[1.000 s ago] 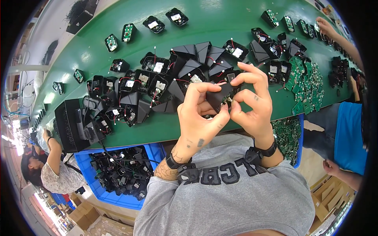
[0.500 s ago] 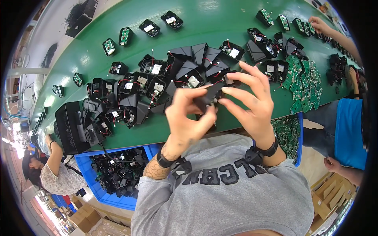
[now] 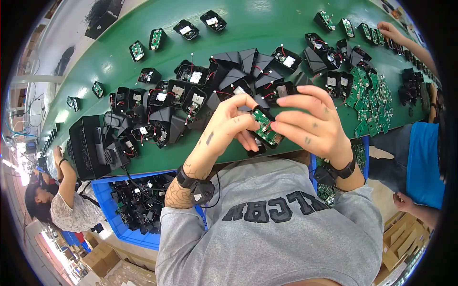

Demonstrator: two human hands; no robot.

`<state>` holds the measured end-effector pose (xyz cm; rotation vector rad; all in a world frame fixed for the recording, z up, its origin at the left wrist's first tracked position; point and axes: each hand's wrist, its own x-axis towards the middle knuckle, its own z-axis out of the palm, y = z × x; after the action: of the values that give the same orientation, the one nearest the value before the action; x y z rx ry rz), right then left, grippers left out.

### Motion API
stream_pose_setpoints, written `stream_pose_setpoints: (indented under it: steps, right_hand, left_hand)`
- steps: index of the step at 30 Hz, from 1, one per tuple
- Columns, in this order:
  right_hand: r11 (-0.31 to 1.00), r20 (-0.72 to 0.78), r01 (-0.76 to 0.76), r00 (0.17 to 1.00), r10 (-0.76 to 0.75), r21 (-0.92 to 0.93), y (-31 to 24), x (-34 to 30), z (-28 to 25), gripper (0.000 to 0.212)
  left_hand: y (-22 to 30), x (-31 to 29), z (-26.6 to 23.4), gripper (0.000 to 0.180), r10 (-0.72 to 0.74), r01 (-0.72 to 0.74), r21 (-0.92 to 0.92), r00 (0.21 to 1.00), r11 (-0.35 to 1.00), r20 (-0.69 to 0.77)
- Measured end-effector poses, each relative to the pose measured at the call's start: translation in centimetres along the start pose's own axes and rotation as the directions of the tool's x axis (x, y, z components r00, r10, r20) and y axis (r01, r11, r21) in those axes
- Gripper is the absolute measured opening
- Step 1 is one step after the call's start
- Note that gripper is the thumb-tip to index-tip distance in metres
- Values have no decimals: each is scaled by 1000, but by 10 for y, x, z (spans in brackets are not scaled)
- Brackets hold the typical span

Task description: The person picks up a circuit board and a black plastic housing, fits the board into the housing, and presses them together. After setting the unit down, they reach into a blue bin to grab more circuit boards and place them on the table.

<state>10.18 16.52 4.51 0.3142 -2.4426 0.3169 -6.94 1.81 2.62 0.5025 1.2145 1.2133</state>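
A long green bench [image 3: 267, 19] curves across the view above the hands, running off to the far left and right. Below the left hand, a blue bin [image 3: 107, 200] sits under the bench edge. Further down and left lies a pale floor [image 3: 129, 271] with brown cartons [image 3: 98, 260] stacked on it. More cartons [image 3: 400, 233] stand low to the right of the hands. Bright light glares at the far left rim [image 3: 12, 167], where the room blurs out.

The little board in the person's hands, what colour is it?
Green: the circuit board, held by both hands, shows clearly in the head view.
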Motion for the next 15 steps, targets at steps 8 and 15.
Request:
stream_pose_setpoints:
  steps: [8, 15]
  right_hand:
    - [997, -25, -10, 1000, 8, -80, -4, -8, -2, 26]
    - [995, -36, 37, 999, -40, -90, 3, -11, -1, 25]
  left_hand:
    - [2, 3, 1, 21, 4, -4, 5, 1000, 1000, 17]
    - [5, 7, 1, 22, -47, 46, 12, 997, 999, 59]
